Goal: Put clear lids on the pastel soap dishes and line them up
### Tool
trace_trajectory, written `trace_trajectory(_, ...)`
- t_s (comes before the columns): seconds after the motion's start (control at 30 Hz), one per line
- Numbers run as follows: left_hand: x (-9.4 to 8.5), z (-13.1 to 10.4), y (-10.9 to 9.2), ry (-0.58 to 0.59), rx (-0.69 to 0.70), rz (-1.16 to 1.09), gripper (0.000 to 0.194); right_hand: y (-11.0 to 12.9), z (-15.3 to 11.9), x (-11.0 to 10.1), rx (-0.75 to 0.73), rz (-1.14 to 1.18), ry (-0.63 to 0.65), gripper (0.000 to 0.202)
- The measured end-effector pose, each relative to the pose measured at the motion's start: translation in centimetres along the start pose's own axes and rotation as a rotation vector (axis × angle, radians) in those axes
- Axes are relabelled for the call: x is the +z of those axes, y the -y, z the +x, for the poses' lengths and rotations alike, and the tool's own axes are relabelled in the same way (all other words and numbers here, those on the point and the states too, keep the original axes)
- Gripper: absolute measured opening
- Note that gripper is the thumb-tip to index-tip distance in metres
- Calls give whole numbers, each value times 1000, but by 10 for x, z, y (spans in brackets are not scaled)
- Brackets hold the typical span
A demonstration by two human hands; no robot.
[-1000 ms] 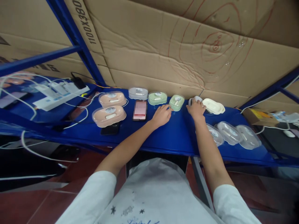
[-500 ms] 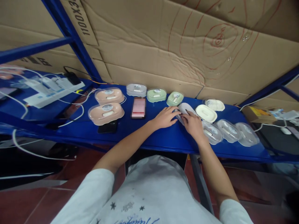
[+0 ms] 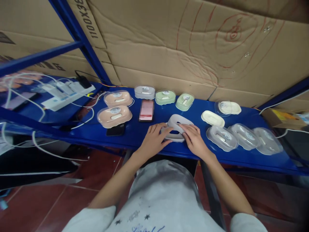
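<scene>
Close to the front edge of the blue table, a grey soap dish (image 3: 177,119) with oval cut-outs sits between my hands. It looks like an upper piece tilted over a lower rim, though my fingers hide where they meet. My left hand (image 3: 154,138) grips its left side, thumb along the near rim. On the right side, my right hand (image 3: 195,139) has its fingers closed on the upper piece. Right of my hands lie a cream soap dish part (image 3: 212,119) and a grey soap dish with a clear lid (image 3: 222,138).
Several lidded soap dishes line the blue table (image 3: 135,137), including a green one (image 3: 165,97) and a pink one (image 3: 114,116). A phone (image 3: 146,111) lies mid-left, a dark phone (image 3: 116,129) near the pink dish. Cables and a power strip (image 3: 69,96) occupy the left.
Both hands have brought the grey soap dish toward me and left, away from the cream parts. Its cut-outs now show between my hands. The view has shifted slightly.
</scene>
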State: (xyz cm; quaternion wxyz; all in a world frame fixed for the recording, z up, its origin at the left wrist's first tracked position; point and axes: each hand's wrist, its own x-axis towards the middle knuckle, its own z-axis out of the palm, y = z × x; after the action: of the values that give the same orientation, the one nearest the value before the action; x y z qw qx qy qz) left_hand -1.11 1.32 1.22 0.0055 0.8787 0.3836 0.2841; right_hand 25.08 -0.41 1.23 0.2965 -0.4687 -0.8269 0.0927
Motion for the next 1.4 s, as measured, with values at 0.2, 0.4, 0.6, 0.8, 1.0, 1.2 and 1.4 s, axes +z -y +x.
trace_trajectory(0.2, 1, -15, 17, -49, 19, -44, 57, 15, 7, 5, -83, 37, 69, 44)
trace_trajectory(0.4, 8, -17, 21, -74, 24, -131, 55, 25, 3, 8, -124, 26, 89, 43)
trace_trajectory(0.6, 10, -22, 21, -65, -23, -242, 60, 10, 7, 8, 110, 24, -153, 40)
trace_trajectory(0.8, 9, -24, 21, 38, 99, -204, 19, -13, 28, -5, 129, -296, -49, 46)
trace_trajectory(1.0, 4, -26, 20, -5, 83, -227, 15, -37, 52, -40, 627, -736, 209, 54)
trace_trajectory(1.2, 2, -24, 19, -253, -76, -286, 16, -23, 51, -38, 642, -683, 355, 38)
trace_trajectory(1.4, 6, -23, 15, -218, -106, -189, 17, 7, 33, -15, 347, -503, 308, 43)
